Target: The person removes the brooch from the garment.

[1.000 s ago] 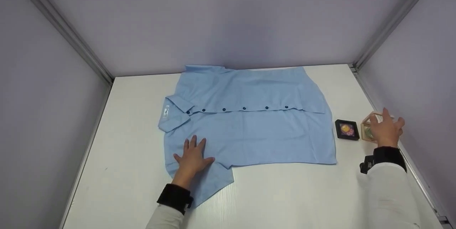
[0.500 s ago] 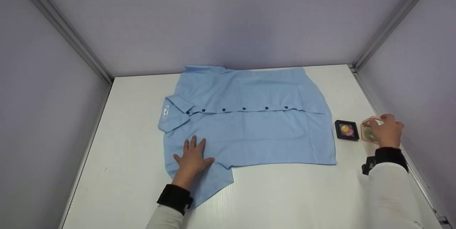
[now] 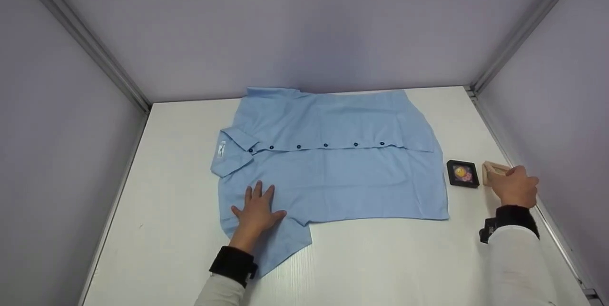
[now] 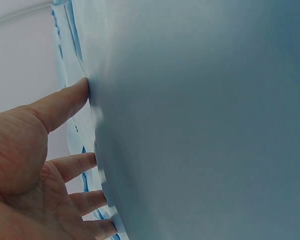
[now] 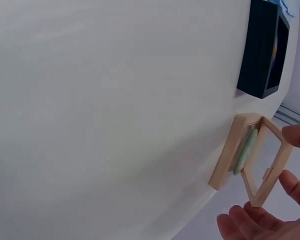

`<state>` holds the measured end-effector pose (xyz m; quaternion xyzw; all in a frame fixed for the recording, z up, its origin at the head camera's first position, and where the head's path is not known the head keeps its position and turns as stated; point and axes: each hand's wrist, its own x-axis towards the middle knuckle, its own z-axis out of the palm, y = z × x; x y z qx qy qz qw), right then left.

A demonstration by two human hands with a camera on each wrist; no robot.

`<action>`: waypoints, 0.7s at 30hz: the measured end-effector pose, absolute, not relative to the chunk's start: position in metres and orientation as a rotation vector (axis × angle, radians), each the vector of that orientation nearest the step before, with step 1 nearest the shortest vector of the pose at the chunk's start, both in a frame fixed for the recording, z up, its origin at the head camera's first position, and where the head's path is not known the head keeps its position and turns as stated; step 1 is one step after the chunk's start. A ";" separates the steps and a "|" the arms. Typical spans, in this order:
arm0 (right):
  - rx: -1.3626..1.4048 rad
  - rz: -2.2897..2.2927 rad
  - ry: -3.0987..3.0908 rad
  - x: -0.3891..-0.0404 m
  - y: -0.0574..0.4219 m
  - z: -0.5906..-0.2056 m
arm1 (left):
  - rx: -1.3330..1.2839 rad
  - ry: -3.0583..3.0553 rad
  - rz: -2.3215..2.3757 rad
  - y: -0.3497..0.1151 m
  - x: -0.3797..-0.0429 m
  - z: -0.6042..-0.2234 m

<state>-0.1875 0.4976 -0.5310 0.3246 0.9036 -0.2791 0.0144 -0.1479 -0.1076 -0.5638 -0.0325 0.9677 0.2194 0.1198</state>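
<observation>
A light-blue short-sleeved shirt (image 3: 361, 172) with dark buttons lies spread out on the white table, its collar toward the left. My left hand (image 3: 256, 212) rests on it near the lower sleeve, fingers straight and spread. At the far right, a small light-wood box (image 3: 493, 169) stands beside the black box. My right hand (image 3: 516, 187) holds the edge of its windowed lid (image 5: 274, 172) between the fingertips. From the right wrist, the lid shows partly raised over a pale green piece (image 5: 246, 151). In the head view the hand covers much of this box.
A small black box (image 3: 463, 174) with a colourful picture sits between the shirt's hem and the wooden box. Grey walls (image 3: 304, 30) enclose the white table (image 3: 157, 177) at the back and both sides. The right wall's metal edge runs close beside my right hand.
My right hand has come down and a little toward me at the wooden box, and its lid has swung lower. My left hand and the shirt have stayed where they were.
</observation>
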 end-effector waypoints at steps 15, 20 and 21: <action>0.988 -0.817 2.865 -0.177 0.487 -0.555 | -0.098 2.823 0.637 -0.107 -0.149 -0.566; 0.966 -0.804 2.886 -0.177 0.491 -0.555 | -0.098 2.820 0.633 -0.107 -0.149 -0.565; 0.964 -0.804 2.884 -0.177 0.491 -0.555 | -0.098 2.820 0.636 -0.107 -0.149 -0.565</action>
